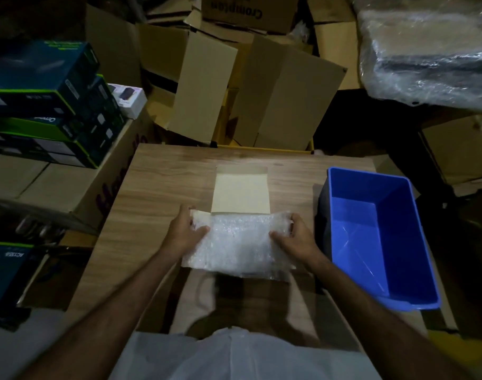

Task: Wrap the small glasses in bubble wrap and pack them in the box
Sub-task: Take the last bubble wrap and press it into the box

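Observation:
A wad of white bubble wrap [238, 242] lies across the near part of a small cardboard box whose pale lid flap [241, 192] stands open behind it on the wooden table [152, 193]. My left hand [183, 233] grips the wrap's left end and my right hand [294, 237] grips its right end. No glass shows; whatever is inside the wrap is hidden. The box body is covered by the wrap.
A blue plastic bin [376, 237] sits at the table's right edge, with nothing visible in it. Brown cartons [261, 91] pile up behind the table. Dark product boxes [42, 105] are stacked at the left. A plastic-wrapped bundle [426, 50] lies at the far right.

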Tool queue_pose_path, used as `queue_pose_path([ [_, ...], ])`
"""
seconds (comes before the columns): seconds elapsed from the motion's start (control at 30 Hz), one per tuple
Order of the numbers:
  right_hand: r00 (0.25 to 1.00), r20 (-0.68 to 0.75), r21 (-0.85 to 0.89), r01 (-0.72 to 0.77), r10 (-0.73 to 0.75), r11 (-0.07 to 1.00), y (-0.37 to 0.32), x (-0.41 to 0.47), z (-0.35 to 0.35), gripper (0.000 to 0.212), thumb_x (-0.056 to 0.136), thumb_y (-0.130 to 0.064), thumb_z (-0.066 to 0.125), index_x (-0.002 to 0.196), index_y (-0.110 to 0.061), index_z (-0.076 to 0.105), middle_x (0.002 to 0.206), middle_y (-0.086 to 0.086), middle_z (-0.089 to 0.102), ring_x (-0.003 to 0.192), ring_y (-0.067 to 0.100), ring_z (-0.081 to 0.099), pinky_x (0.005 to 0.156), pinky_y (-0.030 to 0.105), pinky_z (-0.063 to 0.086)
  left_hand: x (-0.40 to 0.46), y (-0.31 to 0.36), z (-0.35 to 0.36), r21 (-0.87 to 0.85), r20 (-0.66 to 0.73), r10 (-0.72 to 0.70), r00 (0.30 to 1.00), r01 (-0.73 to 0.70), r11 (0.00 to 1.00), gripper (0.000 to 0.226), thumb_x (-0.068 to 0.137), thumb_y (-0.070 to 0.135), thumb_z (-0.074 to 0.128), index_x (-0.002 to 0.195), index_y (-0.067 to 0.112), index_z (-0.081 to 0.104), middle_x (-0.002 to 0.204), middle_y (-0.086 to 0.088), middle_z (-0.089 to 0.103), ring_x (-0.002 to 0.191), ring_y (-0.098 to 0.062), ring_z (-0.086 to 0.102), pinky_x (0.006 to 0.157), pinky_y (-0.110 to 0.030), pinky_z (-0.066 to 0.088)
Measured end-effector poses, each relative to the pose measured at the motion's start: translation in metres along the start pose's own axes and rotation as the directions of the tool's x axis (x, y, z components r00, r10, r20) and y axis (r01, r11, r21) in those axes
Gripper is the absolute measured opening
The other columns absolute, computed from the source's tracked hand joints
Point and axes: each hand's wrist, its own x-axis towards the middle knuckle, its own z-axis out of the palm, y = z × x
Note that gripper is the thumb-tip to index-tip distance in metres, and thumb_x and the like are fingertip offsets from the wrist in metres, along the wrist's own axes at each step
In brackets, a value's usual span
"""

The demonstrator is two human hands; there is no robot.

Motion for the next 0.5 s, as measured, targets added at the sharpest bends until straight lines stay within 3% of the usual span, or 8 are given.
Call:
queue_pose_path([
  [0.07,0.995,-0.043,-0.185,0.083,-0.092,0.979,0.002,0.005,0.006,0.067,0.090,-0.023,0.073,0.146,-0.020,0.037,0.121,0.006,0.063,0.103,0.020,0.065,0.077,0.030,0.057,0.003,0.005,0.007,0.107,-0.033,0.080,0.996,-0.076,0.991,0.065,0.084,0.010,0.078,0.138,0.016,0.043,0.088,0.002,0.060,0.079,-0.013,0.061,0.063,-0.022,0.044],
  [0.13,0.989,-0.067,-0.249,0.108,-0.129,0.962,0.003,0.009,0.011,0.077,0.090,-0.023,0.073,0.152,-0.022,0.027,0.117,0.006,0.064,0.096,0.016,0.066,0.077,0.029,0.057,0.002,0.008,0.015,0.214,-0.043,0.168,0.985,-0.155,0.965,0.064,0.085,0.010,0.077,0.139,0.017,0.043,0.094,0.001,0.059,0.088,-0.019,0.062,0.069,-0.025,0.043],
  [0.23,0.982,-0.059,-0.338,0.150,-0.180,0.929,0.000,0.013,0.018,0.092,0.087,-0.028,0.077,0.157,-0.027,0.018,0.144,0.008,0.051,0.126,0.023,0.056,0.102,0.042,0.052,-0.002,0.012,0.019,0.379,-0.040,0.267,0.963,-0.233,0.896,0.065,0.084,0.013,0.078,0.139,0.016,0.045,0.123,-0.009,0.054,0.106,-0.026,0.058,0.081,-0.035,0.050],
  [0.3,0.959,-0.058,-0.516,0.208,-0.277,0.831,-0.003,0.010,0.021,0.101,0.082,-0.034,0.082,0.158,-0.024,0.017,0.154,0.010,0.037,0.136,0.027,0.045,0.107,0.042,0.045,-0.008,0.015,0.018,0.499,-0.080,0.319,0.944,-0.239,0.833,0.062,0.078,0.022,0.085,0.130,0.014,0.052,0.128,-0.013,0.046,0.112,-0.032,0.053,0.087,-0.042,0.051],
  [0.4,0.865,-0.133,-0.707,0.260,-0.484,0.658,-0.005,-0.004,0.023,0.087,0.081,-0.041,0.080,0.153,-0.022,0.034,0.155,0.015,0.033,0.141,0.031,0.036,0.111,0.045,0.039,-0.024,0.017,0.017,0.529,-0.103,0.373,0.922,-0.267,0.805,0.058,0.074,0.032,0.087,0.122,0.016,0.058,0.130,-0.012,0.042,0.116,-0.031,0.047,0.092,-0.045,0.050],
  [0.5,0.872,-0.078,-0.683,0.307,-0.484,0.663,0.004,-0.015,0.034,0.063,0.089,-0.047,0.069,0.145,-0.026,0.047,0.152,0.009,0.041,0.136,0.024,0.042,0.107,0.039,0.042,-0.033,0.015,0.026,0.489,0.082,0.268,0.960,-0.273,0.829,0.067,0.081,0.039,0.082,0.138,0.020,0.053,0.146,-0.008,0.032,0.131,-0.028,0.040,0.105,-0.042,0.046],
])
